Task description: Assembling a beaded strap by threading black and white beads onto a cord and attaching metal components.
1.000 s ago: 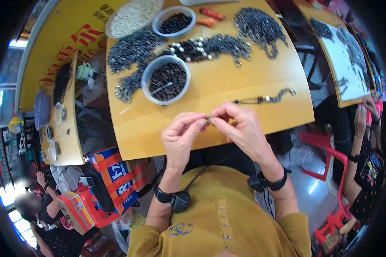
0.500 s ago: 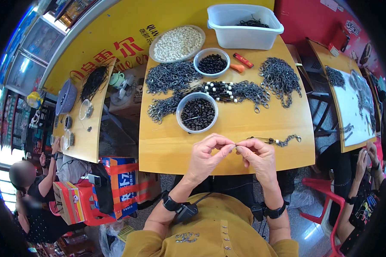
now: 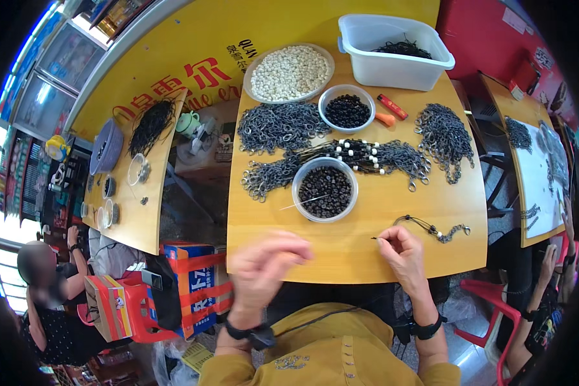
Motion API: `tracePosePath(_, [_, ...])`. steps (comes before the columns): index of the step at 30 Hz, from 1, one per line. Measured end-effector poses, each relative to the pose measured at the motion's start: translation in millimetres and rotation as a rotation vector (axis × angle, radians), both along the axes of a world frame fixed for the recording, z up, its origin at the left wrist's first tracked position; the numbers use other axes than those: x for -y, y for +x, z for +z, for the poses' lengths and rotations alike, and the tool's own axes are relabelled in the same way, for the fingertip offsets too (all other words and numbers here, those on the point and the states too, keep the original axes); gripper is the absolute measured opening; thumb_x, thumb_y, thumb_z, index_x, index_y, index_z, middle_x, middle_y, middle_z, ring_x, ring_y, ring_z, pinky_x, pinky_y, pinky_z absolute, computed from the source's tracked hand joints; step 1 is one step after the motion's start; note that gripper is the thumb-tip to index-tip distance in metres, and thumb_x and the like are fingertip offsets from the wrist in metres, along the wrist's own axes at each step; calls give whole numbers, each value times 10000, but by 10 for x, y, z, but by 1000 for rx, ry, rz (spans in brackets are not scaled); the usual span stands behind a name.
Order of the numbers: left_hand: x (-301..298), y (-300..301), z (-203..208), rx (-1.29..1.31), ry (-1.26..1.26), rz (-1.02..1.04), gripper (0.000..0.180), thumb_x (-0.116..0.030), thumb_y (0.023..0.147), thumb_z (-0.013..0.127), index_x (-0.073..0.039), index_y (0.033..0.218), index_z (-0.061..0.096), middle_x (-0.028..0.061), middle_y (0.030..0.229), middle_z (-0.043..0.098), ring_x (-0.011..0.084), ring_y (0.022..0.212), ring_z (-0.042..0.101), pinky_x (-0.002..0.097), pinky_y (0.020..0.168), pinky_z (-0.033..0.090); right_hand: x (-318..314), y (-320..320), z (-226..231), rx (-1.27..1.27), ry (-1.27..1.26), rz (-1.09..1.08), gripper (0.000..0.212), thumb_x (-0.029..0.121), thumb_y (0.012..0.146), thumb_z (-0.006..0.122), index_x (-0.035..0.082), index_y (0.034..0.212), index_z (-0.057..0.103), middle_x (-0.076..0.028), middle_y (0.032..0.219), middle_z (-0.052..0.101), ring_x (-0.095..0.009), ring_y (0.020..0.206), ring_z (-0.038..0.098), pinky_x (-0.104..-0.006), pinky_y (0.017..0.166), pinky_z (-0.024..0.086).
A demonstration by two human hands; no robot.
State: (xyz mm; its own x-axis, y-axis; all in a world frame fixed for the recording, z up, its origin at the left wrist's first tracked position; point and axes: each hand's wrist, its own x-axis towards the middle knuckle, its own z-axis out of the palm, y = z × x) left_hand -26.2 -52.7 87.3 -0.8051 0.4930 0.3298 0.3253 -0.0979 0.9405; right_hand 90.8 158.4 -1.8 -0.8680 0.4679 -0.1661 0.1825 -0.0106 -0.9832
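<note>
My right hand [image 3: 402, 255] is pinched near the front of the table, with a short dark tip of cord poking out past the fingertips. Beyond it, a black cord [image 3: 420, 222] loops up and runs to a white bead and a dark chain [image 3: 457, 233] with a clasp, lying on the wood. Motion smears my left hand [image 3: 268, 264], which hovers over the front edge left of centre, its fingers too blurred to read. The nearest tub [image 3: 352, 204] holds dark brown beads, and a thin needle-like rod [image 3: 304, 202] rests across them.
Bundles of dark chains [image 3: 280, 125] and beaded cords [image 3: 354, 156] lie behind the tub. Further back stand a tub of black beads [image 3: 371, 120], a plate of white beads [image 3: 251, 93] and a white bin [image 3: 395, 76]. Other people sit at side tables left and right.
My hands, fingertips together before, are now apart. The left has swung away to the left; the right keeps its pinch. The whole view has shifted slightly.
</note>
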Motion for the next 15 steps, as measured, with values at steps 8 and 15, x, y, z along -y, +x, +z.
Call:
tracePosePath(8, [86, -2057, 177, -81, -316, 234, 178, -116, 928, 581, 28, 992, 666, 68, 900, 671, 109, 764, 620, 222, 683, 488, 23, -13, 26, 23, 226, 22, 53, 18, 815, 666, 6, 815, 615, 2, 694, 523, -53, 570, 453, -202, 513, 370])
tracePosePath(15, [-516, -3056, -226, -434, -744, 50, 182, -84, 850, 639, 15, 999, 671, 84, 887, 686, 143, 750, 623, 269, 687, 488, -3, -1, -2, 17, 293, 31, 69, -8, 781, 683, 13, 801, 620, -10, 686, 536, -51, 518, 444, -201, 468, 359])
